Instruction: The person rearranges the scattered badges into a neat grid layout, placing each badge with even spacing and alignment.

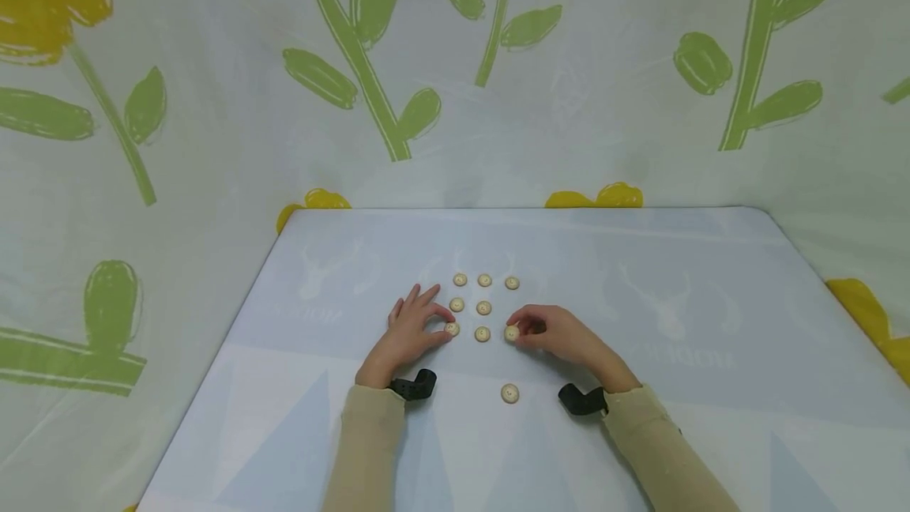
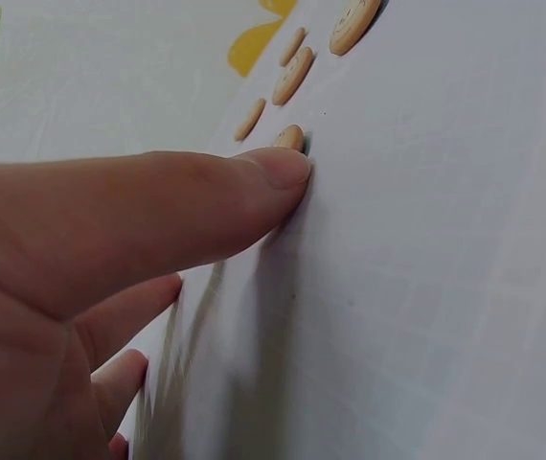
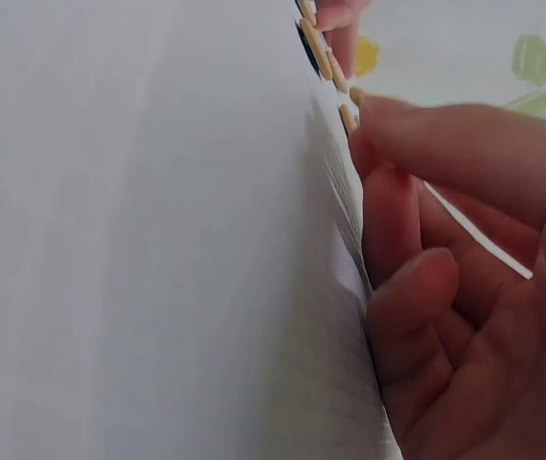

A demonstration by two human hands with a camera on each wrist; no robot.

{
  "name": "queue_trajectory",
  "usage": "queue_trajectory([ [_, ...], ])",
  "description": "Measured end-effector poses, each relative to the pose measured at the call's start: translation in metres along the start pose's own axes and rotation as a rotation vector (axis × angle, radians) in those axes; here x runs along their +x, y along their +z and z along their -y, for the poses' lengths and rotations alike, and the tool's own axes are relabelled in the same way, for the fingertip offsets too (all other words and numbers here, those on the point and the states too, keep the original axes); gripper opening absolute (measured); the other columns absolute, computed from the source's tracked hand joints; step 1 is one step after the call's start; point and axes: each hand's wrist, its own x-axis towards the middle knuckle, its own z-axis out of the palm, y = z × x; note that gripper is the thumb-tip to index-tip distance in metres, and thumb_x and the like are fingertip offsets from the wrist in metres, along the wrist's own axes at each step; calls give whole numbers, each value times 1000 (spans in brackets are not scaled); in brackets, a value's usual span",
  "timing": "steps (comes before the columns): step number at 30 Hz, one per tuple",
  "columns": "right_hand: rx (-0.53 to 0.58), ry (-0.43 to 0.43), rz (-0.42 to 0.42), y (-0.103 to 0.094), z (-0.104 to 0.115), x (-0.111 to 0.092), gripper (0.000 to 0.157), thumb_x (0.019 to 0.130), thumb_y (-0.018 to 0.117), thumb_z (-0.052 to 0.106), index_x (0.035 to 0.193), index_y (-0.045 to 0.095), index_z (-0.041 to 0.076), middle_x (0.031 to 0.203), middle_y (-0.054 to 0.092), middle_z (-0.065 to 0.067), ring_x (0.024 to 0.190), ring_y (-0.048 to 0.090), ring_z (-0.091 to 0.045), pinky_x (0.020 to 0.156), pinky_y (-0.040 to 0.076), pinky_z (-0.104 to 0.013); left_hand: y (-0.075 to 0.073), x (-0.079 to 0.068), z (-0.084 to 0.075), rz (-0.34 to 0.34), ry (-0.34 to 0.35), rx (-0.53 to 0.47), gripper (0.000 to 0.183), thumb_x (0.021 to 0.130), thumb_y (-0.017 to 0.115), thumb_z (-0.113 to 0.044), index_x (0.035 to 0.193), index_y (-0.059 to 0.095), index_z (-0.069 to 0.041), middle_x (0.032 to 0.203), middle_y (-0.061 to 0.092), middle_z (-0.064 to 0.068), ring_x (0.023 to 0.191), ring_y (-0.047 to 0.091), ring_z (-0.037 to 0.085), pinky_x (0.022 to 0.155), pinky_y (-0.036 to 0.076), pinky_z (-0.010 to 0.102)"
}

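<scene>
Round, pale wooden-looking buttons lie on the table in short rows. My left hand (image 1: 407,332) pinches the front-left button (image 1: 452,329) between thumb and index finger, the other fingers spread out behind. In the left wrist view, the thumb covers most of that button. On the other side, my right hand (image 1: 563,333) grips the front-right button (image 1: 512,333) with thumb and fingertips, right at the table top. Between the two hands lies the front-middle button (image 1: 483,334). Two buttons form the middle row, including the left one (image 1: 456,304).
Three buttons make up the far row, among them a middle one (image 1: 485,280). A single button (image 1: 509,393) lies closer to me, between the forearms. The pale patterned table (image 1: 284,417) meets a flower-print cloth (image 1: 235,101) at its back and sides.
</scene>
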Motion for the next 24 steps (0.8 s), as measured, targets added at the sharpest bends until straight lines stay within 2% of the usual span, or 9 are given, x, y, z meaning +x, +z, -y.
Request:
queue_trajectory([
  [13, 2, 76, -86, 0, 1, 9, 21, 77, 69, 18, 98, 63, 21, 80, 57, 4, 74, 50, -16, 58, 44, -30, -1, 0, 0, 0, 12, -9, 16, 77, 69, -24, 90, 62, -26, 145, 26, 4, 135, 3, 29, 102, 1, 52],
  [24, 3, 139, -110, -5, -2, 19, 23, 78, 68, 20, 101, 63, 20, 83, 58, 3, 75, 51, -16, 56, 44, -30, 1, 2, 2, -4, 17, -4, 15, 77, 69, -24, 90, 61, -26, 144, 26, 4, 135, 4, 29, 101, 2, 53],
])
